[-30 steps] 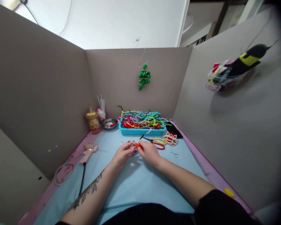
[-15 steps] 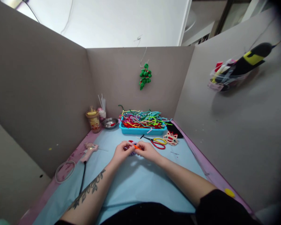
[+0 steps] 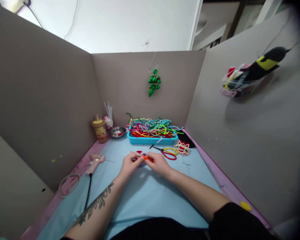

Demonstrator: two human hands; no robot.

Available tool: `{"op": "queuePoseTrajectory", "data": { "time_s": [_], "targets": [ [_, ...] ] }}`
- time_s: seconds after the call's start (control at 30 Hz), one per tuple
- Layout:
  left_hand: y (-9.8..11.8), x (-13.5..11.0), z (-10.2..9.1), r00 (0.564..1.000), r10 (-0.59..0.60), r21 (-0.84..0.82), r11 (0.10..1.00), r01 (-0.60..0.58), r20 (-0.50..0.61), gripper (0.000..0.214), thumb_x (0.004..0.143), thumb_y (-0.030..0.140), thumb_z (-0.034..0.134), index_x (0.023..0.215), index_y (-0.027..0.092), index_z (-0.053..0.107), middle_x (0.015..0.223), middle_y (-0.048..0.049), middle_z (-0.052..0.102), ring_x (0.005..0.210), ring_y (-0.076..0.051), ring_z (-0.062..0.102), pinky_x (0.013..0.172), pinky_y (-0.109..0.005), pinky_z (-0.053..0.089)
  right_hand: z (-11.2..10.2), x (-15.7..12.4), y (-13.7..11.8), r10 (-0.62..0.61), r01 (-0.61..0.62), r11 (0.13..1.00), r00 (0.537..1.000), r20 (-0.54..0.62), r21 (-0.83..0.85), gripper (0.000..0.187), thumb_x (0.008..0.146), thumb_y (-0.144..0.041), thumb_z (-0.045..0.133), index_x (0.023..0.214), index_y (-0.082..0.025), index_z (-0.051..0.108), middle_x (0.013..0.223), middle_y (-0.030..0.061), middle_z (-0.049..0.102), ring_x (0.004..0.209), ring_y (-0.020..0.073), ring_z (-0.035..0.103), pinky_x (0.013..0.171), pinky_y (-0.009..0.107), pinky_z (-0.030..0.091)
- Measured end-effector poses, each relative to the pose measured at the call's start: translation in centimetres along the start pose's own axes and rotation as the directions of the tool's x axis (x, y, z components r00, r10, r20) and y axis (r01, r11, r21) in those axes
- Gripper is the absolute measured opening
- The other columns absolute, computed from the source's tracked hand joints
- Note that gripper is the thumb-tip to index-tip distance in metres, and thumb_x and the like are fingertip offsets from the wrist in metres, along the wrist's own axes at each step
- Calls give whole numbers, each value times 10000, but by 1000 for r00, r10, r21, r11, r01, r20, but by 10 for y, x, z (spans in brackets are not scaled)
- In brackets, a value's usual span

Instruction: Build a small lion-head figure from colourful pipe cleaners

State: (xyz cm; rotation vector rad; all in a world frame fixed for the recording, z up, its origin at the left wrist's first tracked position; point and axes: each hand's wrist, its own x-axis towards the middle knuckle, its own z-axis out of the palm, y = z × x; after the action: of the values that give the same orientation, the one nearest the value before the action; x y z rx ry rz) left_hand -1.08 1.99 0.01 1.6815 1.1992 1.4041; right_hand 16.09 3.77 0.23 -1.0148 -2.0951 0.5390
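Note:
My left hand (image 3: 130, 163) is closed, its fingertips pinching a small purple and red fuzzy piece (image 3: 140, 164) that looks made of pipe cleaners. Closed around a bright orange piece (image 3: 148, 159), my right hand (image 3: 159, 163) meets the left, fingertips nearly touching. The orange piece lies against the purple one; how they join is hidden by the fingers. Just beyond my right hand lie scissors (image 3: 168, 152) with one yellow and one red handle. To their right is a beige and red pipe-cleaner figure (image 3: 182, 148).
A blue tray (image 3: 152, 141) heaped with coloured pipe cleaners stands at the back. Left of it are a metal bowl (image 3: 117, 132) and a lidded cup (image 3: 99, 130). A pink glue gun (image 3: 96, 163) with its cord lies at left. Grey panels enclose three sides; a green ornament (image 3: 154, 83) hangs behind.
Both hands stay together in nearly the same spot. More of the orange piece shows between my right fingers, slanting down to the right. The whole view has shifted slightly.

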Motion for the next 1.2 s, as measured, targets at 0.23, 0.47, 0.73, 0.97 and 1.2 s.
{"op": "queuePoseTrajectory", "data": {
  "time_s": [0.23, 0.47, 0.73, 0.97, 1.2],
  "targets": [
    [4, -1, 0, 1000, 13, 56, 998, -13, -6, 254, 716, 390, 671, 614, 157, 667, 754, -75, 664, 780, -204, 603, 747, -308, 452, -1, 1, -1, -6, 6, 999, 1000, 7, -48, 188, 824, -317, 533, 686, -193, 564, 597, -14, 534, 557, 123, 453, 545, 227, 280],
    [2, -3, 3, 1000, -4, 69, 998, 6, -23, 240, 732, 365, 656, 626, 150, 657, 720, -52, 643, 716, -171, 573, 662, -264, 431, 0, -2, -1, -85, 82, 977, 996, -7, -197, 191, 846, -272, 500, 679, -193, 548, 613, -4, 567, 570, 124, 479, 549, 226, 280],
    [1, -4, 8, 999, -25, 41, 999, 27, -45, 254, 745, 359, 632, 611, 143, 627, 639, -10, 588, 616, -128, 514, 586, -235, 390, 2, -5, -1, -220, 178, 888, 974, -53, -424, 150, 843, -212, 496, 708, -191, 556, 656, 13, 618, 626, 142, 533, 586, 240, 284],
    [-4, -5, 9, 999, -33, 6, 999, 34, -39, 261, 763, 356, 617, 618, 140, 601, 622, 1, 566, 591, -113, 491, 564, -224, 374, 3, -5, 0, -275, 212, 842, 960, -56, -496, 172, 855, -206, 473, 710, -188, 564, 652, 22, 618, 625, 145, 531, 590, 247, 296],
    [-2, -4, 11, 998, -17, -7, 1000, 17, -58, 289, 760, 374, 609, 589, 146, 564, 587, 9, 542, 551, -104, 464, 532, -223, 364, 3, -4, -2, -368, 259, 740, 928, -52, -621, 222, 864, -205, 451, 684, -176, 578, 612, 47, 607, 593, 157, 513, 562, 271, 281]
  ]
}}
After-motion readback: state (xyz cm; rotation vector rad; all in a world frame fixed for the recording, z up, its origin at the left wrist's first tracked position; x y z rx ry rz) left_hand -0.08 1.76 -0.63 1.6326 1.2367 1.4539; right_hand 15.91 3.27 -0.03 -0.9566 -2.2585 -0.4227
